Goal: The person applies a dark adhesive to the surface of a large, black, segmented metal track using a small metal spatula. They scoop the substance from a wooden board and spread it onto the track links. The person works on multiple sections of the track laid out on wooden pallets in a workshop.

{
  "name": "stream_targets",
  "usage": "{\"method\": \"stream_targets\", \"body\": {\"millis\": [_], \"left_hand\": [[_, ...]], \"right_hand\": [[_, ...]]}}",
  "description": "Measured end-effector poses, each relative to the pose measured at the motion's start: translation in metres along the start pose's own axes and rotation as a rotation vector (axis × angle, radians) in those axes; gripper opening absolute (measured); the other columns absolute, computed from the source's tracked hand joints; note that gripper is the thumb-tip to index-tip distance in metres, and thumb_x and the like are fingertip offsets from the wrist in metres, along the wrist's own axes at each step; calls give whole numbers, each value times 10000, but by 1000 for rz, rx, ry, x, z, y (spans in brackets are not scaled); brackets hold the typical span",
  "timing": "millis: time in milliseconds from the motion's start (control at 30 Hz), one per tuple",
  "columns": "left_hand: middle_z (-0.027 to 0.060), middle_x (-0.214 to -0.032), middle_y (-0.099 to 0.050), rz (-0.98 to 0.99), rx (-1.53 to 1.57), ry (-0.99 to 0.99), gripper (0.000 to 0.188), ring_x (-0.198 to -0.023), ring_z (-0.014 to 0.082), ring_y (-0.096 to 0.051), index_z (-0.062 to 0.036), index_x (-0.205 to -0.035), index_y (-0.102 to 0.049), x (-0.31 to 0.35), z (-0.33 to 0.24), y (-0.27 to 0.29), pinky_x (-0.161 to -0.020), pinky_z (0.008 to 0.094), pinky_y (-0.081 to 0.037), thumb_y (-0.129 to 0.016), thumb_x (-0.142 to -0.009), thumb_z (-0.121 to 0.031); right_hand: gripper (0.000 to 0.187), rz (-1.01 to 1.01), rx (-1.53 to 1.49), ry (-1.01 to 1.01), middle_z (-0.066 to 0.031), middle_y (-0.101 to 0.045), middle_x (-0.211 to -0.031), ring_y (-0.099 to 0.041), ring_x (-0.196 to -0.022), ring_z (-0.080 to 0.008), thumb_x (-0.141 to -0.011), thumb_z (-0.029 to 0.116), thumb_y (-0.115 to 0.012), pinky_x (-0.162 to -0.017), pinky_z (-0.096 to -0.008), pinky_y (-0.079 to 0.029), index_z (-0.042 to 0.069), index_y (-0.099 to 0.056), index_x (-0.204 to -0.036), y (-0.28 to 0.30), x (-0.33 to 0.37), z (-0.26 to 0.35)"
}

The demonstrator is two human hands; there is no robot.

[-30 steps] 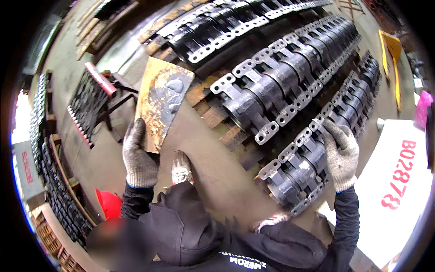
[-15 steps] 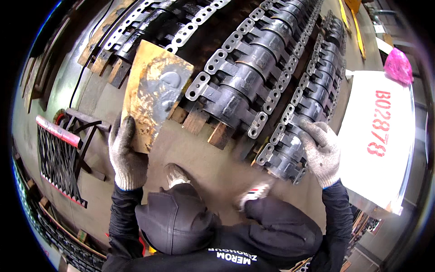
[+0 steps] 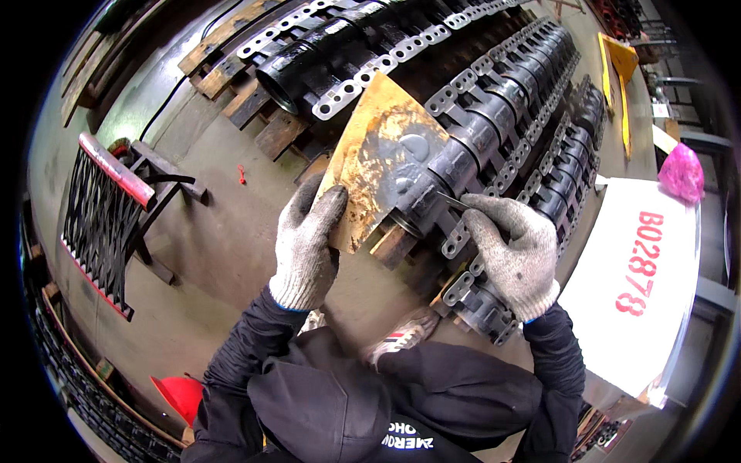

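Pinching a thin metal blade (image 3: 451, 201) between thumb and fingers of the right gloved hand (image 3: 515, 245), pointing it at a board (image 3: 363, 166), just off the lower right edge. Gripping that board by its lower left edge with the left gloved hand (image 3: 307, 231), thumb over the face; can't really tell about the fingers behind. Seeing lumpy gray paste (image 3: 415, 146) near the board's right corner. Farther out: black track chains (image 3: 472, 143), plus a white box (image 3: 590, 266) with a pink bag (image 3: 681, 174) at its far right corner.

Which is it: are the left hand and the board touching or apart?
Touching. The head view shows the left hand gripping the board at its lower left, thumb on its face.
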State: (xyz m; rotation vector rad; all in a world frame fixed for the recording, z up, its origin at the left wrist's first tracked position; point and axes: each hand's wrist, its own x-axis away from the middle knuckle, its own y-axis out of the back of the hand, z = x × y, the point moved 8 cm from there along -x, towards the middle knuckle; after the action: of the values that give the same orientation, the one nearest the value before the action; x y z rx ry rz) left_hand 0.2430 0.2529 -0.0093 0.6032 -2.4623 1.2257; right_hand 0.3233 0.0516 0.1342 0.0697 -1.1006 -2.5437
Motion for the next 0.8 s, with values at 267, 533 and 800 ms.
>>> {"method": "stream_targets", "body": {"millis": [267, 533, 800], "left_hand": [[136, -1209, -670, -9, -73, -20, 453, -1048, 161, -648, 92, -1330, -555, 3, 5, 0, -948, 305, -522, -689, -960, -132], [127, -1197, -680, -22, -316, -58, 444, -1061, 147, -629, 77, -1321, -583, 5, 9, -8, -965, 296, -495, -702, -966, -163], [130, -1173, -689, -16, -359, -98, 436, -1064, 155, -629, 70, -1313, -596, 9, 8, -20, -964, 307, -496, -703, -968, -172]], "right_hand": [[186, 69, -24, -32, -149, -747, -864, -723, -761, -206, -898, 97, -739, -718, -318, -565, -30, -748, -1033, -18, -9, -10], [176, 8, 228, 327, -156, -660, -740, -666, -666, -324, -819, 41, -757, -602, -387, -513, 2, -733, -989, -15, -2, 15], [188, 35, 362, 463, -130, -654, -726, -661, -646, -318, -820, 60, -759, -589, -399, -516, 13, -729, -999, -21, 8, 18]]}}
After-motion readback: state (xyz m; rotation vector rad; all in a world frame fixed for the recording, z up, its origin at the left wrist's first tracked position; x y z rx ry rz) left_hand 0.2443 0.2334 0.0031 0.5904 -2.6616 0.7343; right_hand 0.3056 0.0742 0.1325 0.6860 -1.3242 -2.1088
